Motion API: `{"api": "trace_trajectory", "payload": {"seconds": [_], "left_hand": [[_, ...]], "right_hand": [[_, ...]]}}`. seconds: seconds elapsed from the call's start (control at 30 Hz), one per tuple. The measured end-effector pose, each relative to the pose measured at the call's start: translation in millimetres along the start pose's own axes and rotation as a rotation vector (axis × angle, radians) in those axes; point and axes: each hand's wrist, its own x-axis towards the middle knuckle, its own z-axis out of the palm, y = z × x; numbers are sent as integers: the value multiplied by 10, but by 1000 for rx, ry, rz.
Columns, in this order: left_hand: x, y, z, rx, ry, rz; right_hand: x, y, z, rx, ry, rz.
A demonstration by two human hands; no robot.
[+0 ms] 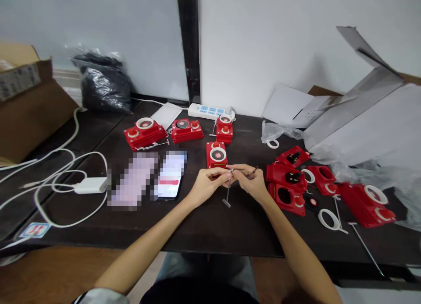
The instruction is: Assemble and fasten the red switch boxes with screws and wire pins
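My left hand [210, 185] and my right hand [252, 181] meet over the front of the table, fingertips pinched together. Between them hangs a small metal hammer [226, 203], its thin shaft running up to my left fingertips. A thin dark reddish item [253, 172] sticks out from the fingers of my right hand; its kind is unclear. What my right fingertips pinch is mostly hidden. Just behind my hands stands a red alarm box [210, 153] with a white ring and a red button, its lower part partly covered by my fingers.
Behind are more red alarm boxes [141, 139] and a power strip [208, 111]. Left lie a phone [169, 189], a blurred-out patch, a white charger [90, 185] and cables. Right are opened red housings [286, 178], white rings [328, 219], a metal rod [366, 249] and an open carton [368, 107].
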Motion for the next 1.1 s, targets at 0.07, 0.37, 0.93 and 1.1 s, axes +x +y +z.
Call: {"api": "trace_trajectory", "payload": {"seconds": [0.07, 0.37, 0.93, 1.1], "left_hand": [[2, -16, -6, 2, -23, -5], [1, -45, 0, -7, 15, -20], [-14, -19, -34, 39, 91, -19], [-12, -16, -42, 37, 138, -47]], "right_hand": [[-5, 10, -14, 24, -10, 12], [-37, 34, 15, -11, 105, -21], [-29, -10, -77, -85, -133, 64], [-36, 42, -84, -163, -148, -16]]}}
